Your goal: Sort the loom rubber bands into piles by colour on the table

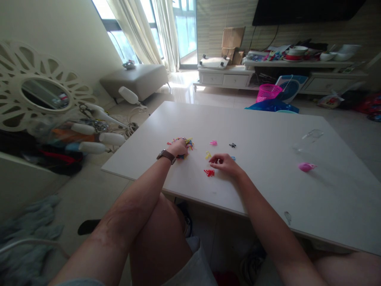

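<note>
My left hand [179, 147], with a brown-strapped watch at the wrist, reaches into a mixed pile of coloured paper clips [189, 143]. Its fingertips are hidden among the clips and behind the hand. To its right, my right hand [224, 163] rests low over the white table, fingers loosely curved, thumb and forefinger apart and nothing visible between them. Just beside its fingertips lie yellow clips [208, 154], with red clips [209, 172] nearer me. Pink clips [213, 143] and black clips [232, 145] form small groups farther off. Blue clips [233, 158] show partly behind my right hand.
The white table [268, 135] carries a pink object [306, 167] and a clear plastic container [309, 139] on the right. A small clear item [287, 216] lies by the near edge. Beyond the table stand a pink basket [268, 93] and a low cabinet [223, 78].
</note>
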{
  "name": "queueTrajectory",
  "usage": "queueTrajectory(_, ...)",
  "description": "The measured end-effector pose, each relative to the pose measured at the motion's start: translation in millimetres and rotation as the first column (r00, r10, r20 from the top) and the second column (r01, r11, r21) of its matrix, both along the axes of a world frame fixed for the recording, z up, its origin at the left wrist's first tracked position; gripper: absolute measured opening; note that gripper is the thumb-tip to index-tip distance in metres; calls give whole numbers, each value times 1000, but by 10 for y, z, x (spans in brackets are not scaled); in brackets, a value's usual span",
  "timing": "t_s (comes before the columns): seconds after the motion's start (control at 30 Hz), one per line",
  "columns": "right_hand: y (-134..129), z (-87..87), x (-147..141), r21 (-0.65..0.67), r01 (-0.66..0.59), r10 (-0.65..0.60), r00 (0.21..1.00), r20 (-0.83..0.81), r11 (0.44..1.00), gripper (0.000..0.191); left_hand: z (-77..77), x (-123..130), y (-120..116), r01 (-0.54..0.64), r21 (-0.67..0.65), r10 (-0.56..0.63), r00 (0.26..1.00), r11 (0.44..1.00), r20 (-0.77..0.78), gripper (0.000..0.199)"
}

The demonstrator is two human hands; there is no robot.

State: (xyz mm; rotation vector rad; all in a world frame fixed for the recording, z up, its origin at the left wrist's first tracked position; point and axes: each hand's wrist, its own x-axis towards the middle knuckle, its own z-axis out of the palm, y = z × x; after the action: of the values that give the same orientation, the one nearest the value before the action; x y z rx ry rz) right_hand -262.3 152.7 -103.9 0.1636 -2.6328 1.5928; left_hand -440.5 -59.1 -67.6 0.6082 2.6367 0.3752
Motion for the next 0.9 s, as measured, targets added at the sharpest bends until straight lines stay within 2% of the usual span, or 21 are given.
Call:
queueTrajectory(0.13,-4,14,8,7,0,0,1000,0,1000,22,25,28,-8,36,18,-37,999,999,31,13)
queueTrajectory(0.27,0,15,7,11,17,-16,1000,-18,1000,20,136,85,-8,-9,42,9,1000,999,1,9)
queueTrajectory(0.33,-4,5,-1,15,39,-39,999,-37,999,18,193,108,-1,-8,102,7,1000,995,11,6)
queueTrajectory(0.4,-16,-6,-11,24,72,-70,994,-81,997,15,225,124,17,55,226,-71,995,973,67,5)
queueTrajectory(0.53,-63,-14,-14,72,122,-100,964,-248,990,15,212,149,89,185,453,-282,947,872,156,6)
queueTrajectory(0.73,-125,-12,12,159,92,-33,940,-340,983,35,172,203,207,315,534,-469,864,785,181,14)
queueTrajectory(0.9,-140,-26,9,184,63,1,944,-329,981,40,195,253,262,341,559,-512,840,756,179,14)
